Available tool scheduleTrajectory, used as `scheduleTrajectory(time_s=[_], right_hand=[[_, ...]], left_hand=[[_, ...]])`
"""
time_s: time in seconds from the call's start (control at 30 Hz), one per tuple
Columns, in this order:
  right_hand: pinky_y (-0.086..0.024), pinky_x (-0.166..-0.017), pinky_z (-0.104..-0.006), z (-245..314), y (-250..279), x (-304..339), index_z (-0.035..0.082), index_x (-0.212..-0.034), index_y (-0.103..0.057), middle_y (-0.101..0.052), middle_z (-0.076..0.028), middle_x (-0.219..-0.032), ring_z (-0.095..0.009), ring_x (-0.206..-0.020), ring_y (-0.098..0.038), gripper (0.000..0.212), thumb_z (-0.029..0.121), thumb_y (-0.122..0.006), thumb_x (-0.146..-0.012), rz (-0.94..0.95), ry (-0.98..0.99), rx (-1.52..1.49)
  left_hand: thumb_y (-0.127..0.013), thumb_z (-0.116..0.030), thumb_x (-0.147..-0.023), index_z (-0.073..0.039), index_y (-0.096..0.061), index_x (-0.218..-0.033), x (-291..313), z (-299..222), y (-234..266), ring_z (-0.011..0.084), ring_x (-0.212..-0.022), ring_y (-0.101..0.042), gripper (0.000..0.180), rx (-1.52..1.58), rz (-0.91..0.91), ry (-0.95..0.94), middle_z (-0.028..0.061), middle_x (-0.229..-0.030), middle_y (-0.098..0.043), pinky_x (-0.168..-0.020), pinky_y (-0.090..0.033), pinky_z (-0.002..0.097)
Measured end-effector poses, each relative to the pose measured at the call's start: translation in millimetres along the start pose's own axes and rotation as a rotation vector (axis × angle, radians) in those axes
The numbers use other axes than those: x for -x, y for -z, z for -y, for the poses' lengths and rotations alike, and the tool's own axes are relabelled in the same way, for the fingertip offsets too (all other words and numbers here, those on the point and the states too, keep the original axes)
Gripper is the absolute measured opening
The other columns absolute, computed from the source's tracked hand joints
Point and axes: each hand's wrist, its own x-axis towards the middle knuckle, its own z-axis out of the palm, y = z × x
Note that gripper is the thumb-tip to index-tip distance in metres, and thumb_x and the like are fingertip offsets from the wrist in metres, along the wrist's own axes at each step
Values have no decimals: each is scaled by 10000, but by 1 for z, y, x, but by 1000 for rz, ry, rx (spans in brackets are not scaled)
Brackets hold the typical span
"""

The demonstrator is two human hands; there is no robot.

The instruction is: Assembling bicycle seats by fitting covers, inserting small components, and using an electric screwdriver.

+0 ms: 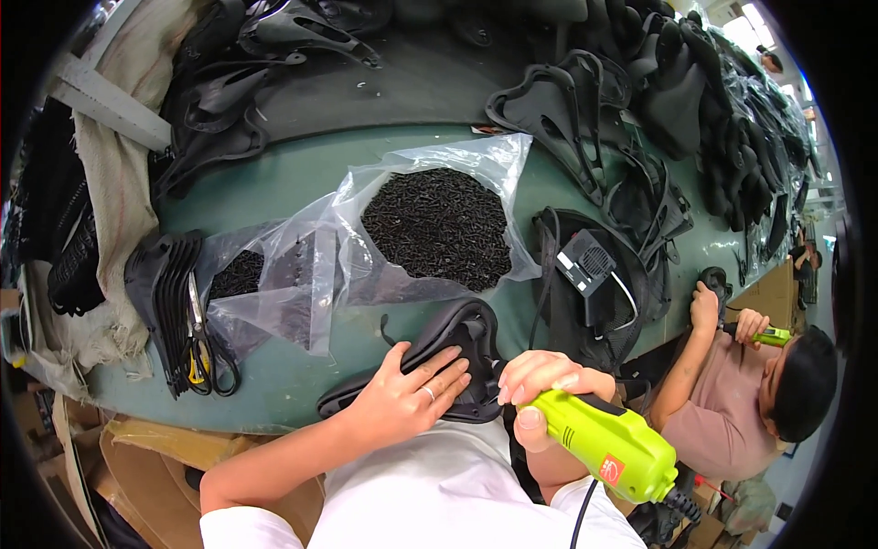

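A black bicycle saddle [471, 352] lies tilted at the near edge of the table, its hollow side partly showing. My left hand [412, 389] grips it, with the fingers stretched across its inner face and the thumb at the upper edge. In my right hand [544, 384] is a lime-green electric screwdriver [608, 444]. Its front end points at the saddle's right side; my fingers hide the tip, so I cannot tell whether it touches a screw. Beyond the saddle, an opened clear plastic bag [521, 206] holds a heap of small black screws [434, 224].
Scissors [197, 339] rest by stacked black plates [160, 293] at left. A small black power unit [585, 261] with cables sits on black material at right. More saddles [677, 87] pile up at far right. Beside me, a co-worker [732, 393] holds another green screwdriver [771, 336].
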Motion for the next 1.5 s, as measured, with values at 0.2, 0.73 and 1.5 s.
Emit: scheduleTrajectory(time_s=[0.2,0.73,1.5], right_hand=[[-589,-578,-375,-6,3,-6,79,-1210,-420,-657,-96,-807,-228,-589,-655,414,78,-755,-967,114,14,-12],[-529,-560,-350,-15,6,-7,96,-1362,-402,-611,-64,-751,-207,-584,-598,610,96,-822,-920,61,-248,-112],[-558,-567,-363,39,16,-5,126,-1271,-416,-594,-59,-730,-227,-603,-612,534,55,-805,-912,-194,-232,-236]], left_hand=[[-721,-211,-904,-106,-788,-1236,1,0,-1,217,-1360,-638,355,6,-45,-5,72,-1387,-724,-966,-519,607],[-692,-222,-921,-75,-772,-1264,1,4,1,238,-1400,-605,381,3,-38,-45,93,-1411,-705,-993,-514,624],[-787,-310,-888,-106,-670,-940,-104,94,9,260,-957,-609,241,-472,-143,377,72,-949,-649,-869,-438,412]])
